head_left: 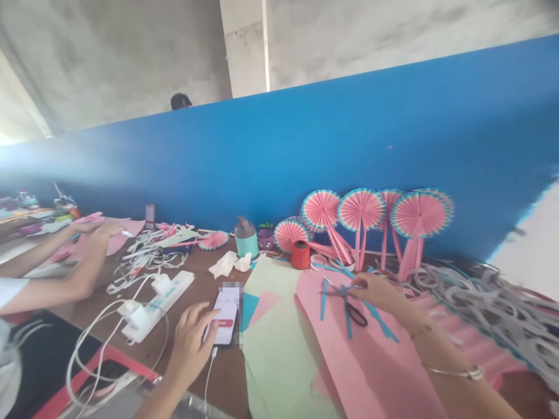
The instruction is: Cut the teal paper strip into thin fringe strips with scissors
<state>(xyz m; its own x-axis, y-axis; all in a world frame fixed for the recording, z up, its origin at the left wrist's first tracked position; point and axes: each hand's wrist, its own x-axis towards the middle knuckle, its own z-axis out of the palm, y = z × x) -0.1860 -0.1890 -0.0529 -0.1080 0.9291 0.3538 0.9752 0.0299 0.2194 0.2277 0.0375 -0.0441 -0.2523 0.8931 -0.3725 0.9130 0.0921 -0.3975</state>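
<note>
My left hand (192, 336) is spread over a phone (225, 330), a fingertip at its lit screen. A charging cable (211, 372) runs from the phone's lower end. On the right, my right hand (374, 290) has its fingers closed at one handle of a pair of black-handled scissors (357, 315). The blades point left, and the fingers partly hide the other handle. Under the scissors lies pink paper (371, 372), with narrow blue paper strips (323, 299) scattered around them. Pale green paper (275, 343) lies between my hands.
Pink pleated paper fans (361, 209) stand along the blue partition (271, 157). A red thread spool (300, 255) and a teal container (246, 238) are nearby. A power strip (159, 305) with cables lies left, near another person's arms (82, 273). White strips (476, 297) pile up right.
</note>
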